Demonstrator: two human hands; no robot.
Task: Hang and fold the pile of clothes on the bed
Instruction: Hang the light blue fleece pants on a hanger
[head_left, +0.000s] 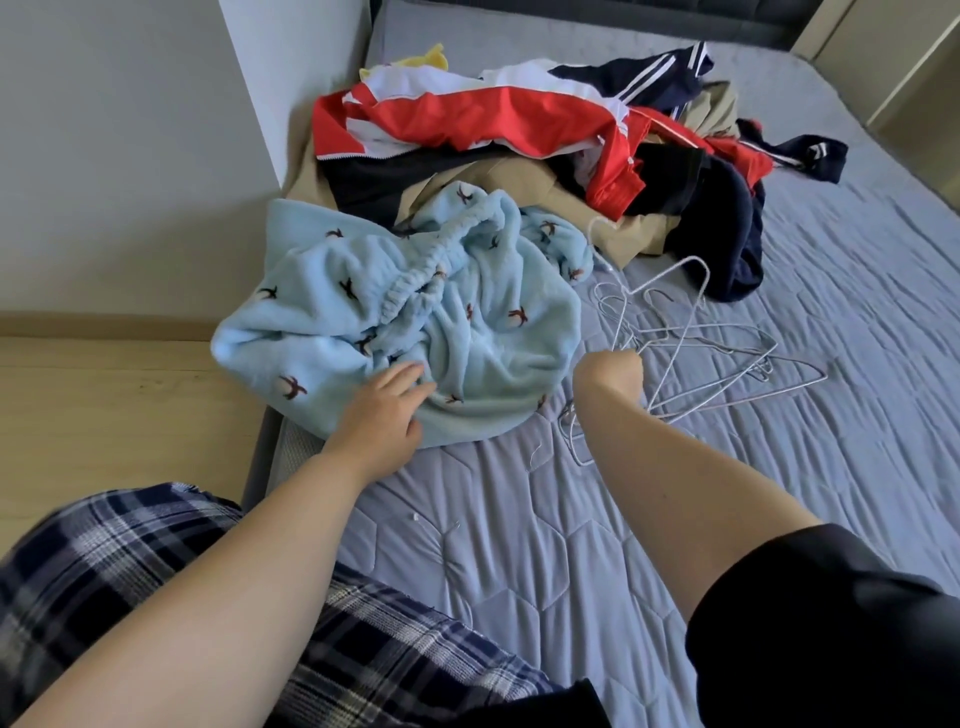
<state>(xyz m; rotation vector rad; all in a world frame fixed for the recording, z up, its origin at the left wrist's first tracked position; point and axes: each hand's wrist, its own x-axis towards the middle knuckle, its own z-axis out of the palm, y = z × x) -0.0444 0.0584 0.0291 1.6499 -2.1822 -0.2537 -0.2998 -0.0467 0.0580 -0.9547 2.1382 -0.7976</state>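
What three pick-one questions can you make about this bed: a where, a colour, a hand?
1. Where are the wire hangers? A) floor B) on the bed, right of the fleece garment C) wall
2. What colour is the fleece garment? A) light blue B) green C) pink
3. What is the right hand doing? A) lying flat B) gripping wire hangers C) waving
Answers: 1 B, they lie on the quilted bed; 2 A, pale blue with dark motifs; 3 B, it curls round the wire.
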